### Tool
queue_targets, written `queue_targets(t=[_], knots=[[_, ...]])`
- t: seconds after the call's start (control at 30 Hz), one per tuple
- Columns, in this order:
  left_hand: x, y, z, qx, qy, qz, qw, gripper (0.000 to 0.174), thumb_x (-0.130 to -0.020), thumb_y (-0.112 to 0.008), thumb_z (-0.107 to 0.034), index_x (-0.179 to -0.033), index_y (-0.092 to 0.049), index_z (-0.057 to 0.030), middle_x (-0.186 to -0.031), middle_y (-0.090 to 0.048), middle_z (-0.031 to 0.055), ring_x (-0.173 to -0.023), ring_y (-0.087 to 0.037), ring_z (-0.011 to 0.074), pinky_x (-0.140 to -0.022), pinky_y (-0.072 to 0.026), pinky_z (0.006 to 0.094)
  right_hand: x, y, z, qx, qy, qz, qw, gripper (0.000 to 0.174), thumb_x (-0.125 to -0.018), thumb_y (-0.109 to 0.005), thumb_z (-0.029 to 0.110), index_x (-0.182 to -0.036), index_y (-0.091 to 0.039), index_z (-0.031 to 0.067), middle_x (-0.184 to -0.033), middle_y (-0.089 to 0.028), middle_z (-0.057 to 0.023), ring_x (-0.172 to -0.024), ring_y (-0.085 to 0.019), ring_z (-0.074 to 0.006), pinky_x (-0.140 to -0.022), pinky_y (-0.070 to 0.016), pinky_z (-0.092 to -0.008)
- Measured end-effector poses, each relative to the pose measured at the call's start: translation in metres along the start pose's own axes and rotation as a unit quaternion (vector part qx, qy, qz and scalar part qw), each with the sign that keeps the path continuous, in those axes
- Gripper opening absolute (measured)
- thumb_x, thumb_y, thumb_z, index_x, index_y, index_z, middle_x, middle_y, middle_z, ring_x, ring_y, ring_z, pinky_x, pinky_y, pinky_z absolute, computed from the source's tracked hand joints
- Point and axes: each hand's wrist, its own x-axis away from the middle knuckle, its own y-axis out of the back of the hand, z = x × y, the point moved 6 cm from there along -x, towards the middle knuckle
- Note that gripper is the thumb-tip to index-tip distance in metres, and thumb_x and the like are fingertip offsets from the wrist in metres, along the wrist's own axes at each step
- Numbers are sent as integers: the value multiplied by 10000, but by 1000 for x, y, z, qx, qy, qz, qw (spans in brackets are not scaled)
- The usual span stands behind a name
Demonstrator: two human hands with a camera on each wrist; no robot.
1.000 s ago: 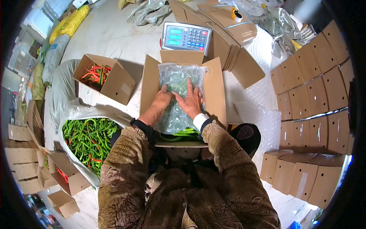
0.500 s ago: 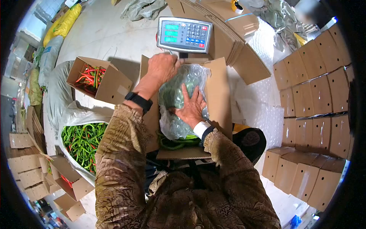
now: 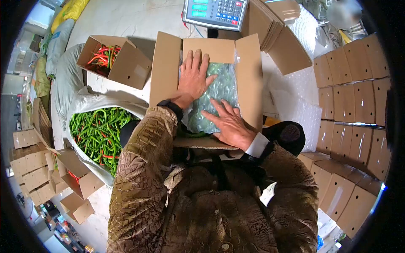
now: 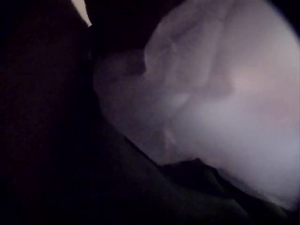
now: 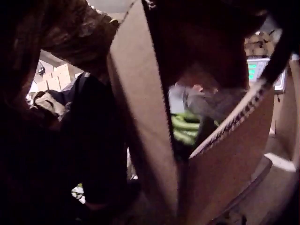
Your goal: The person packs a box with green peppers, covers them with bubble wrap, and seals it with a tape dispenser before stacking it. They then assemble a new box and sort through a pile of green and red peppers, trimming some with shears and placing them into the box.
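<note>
An open cardboard box [image 3: 247, 84] stands in front of me, its flaps raised. Inside it a sheet of clear bubble wrap [image 3: 219, 88] covers green peppers [image 5: 185, 126], which show at the near end. My left hand [image 3: 194, 80] lies flat on the left part of the wrap, fingers straight and pointing to the far side. My right hand [image 3: 230, 124] rests on the near right of the wrap with its fingers spread. In the left wrist view, blurred translucent plastic [image 4: 197, 93] fills much of the dark picture.
Beyond the box is a digital scale [image 3: 215, 10] with lit displays. To the left stand a box of red and green peppers [image 3: 103, 57] and a white sack [image 3: 88, 162] full of green peppers. Flattened cardboard [image 3: 287, 55] leans at the back right; stacked closed boxes [image 3: 352, 97] line the right.
My left hand swung out to the box's far left edge, then came back onto the wrap. My right hand slid nearer to me. The head view shifted, putting the scale higher in the picture.
</note>
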Motion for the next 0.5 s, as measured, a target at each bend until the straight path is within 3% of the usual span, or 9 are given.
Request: queue_targets(t=[0.07, 0.13, 0.17, 0.27, 0.33, 0.4, 0.43, 0.47, 0.5], knots=[[-1, -1, 0, -10, -16, -19, 1000, 737, -933, -515, -497, -1479, -275, -65, -1525, -226, 219, -1410, -185, 455, -1095, -222, 567, 6, 6, -8, -1, 21, -8, 1000, 709, -842, -704, 355, -1445, -409, 128, -1553, -228, -157, -1390, -257, -417, -1097, -279, -522], [-1, -3, 3, -13, -14, -14, 1000, 743, -931, -513, -511, -1478, -276, -67, -1529, -217, 217, -1409, -188, 454, -1096, -221, 568, 3, 7, -10, -146, 43, 112, 982, 732, -890, -628, 471, -1465, -367, 100, -1561, -199, -182, -1409, -230, -408, -1133, -253, -475], [-1, -4, 3, -13, -14, -13, 1000, 745, -929, -509, -523, -1477, -278, -75, -1529, -217, 216, -1407, -190, 454, -1097, -221, 569, 9, 18, -7, -210, 19, 98, 973, 875, -869, -581, 611, -1472, -319, 33, -1557, -185, -228, -1435, -185, -397, -1161, -217, -440], [-4, -7, 3, -6, -16, -10, 1000, 750, -926, -500, -549, -1477, -281, -90, -1531, -215, 213, -1407, -186, 457, -1096, -225, 579, 16, 14, -3, -139, 59, 174, 973, 1051, -786, -611, 701, -1467, -282, -29, -1543, -178, -278, -1451, -149, -390, -1173, -189, -451], [-2, -6, 6, -3, -14, -3, 1000, 754, -924, -495, -563, -1477, -282, -98, -1532, -213, 212, -1409, -180, 460, -1093, -229, 588, 10, 14, -3, -154, 68, 186, 968, 1065, -756, -659, 656, -1453, -287, -58, -1523, -208, -306, -1448, -161, -394, -1176, -193, -441], [-3, -7, 7, 14, -19, 22, 999, 807, -908, -480, -618, -1492, -258, -106, -1553, -181, 209, -1422, -147, 466, -1091, -228, 610, 3, -3, -5, -84, 86, 234, 965, 1007, -765, -692, 506, -1467, -248, -62, -1528, -191, -310, -1451, -144, -402, -1188, -165, -424], [-4, -10, 9, 15, -20, 22, 999, 807, -908, -480, -618, -1492, -258, -106, -1553, -181, 209, -1422, -147, 466, -1091, -228, 610, 0, 24, 9, -111, 62, 230, 965, 772, -746, -705, 349, -1340, -456, -76, -1378, -442, -312, -1342, -379, -409, -1115, -319, -424], [-4, -14, 11, 13, -21, 38, 999, 867, -881, -487, -659, -1503, -238, -108, -1565, -153, 207, -1430, -120, 466, -1093, -218, 621, -9, 28, 3, -111, 60, 229, 965, 772, -746, -705, 349, -1340, -456, -76, -1378, -442, -312, -1342, -379, -409, -1115, -319, -424], [-4, -16, 14, 10, -21, 53, 998, 928, -854, -494, -700, -1513, -218, -109, -1577, -126, 205, -1439, -93, 467, -1095, -208, 632, -20, 30, -6, -81, 54, 226, 969, 631, -736, -718, 328, -1193, -547, -71, -1210, -542, -291, -1199, -491, -408, -1014, -396, -438]])
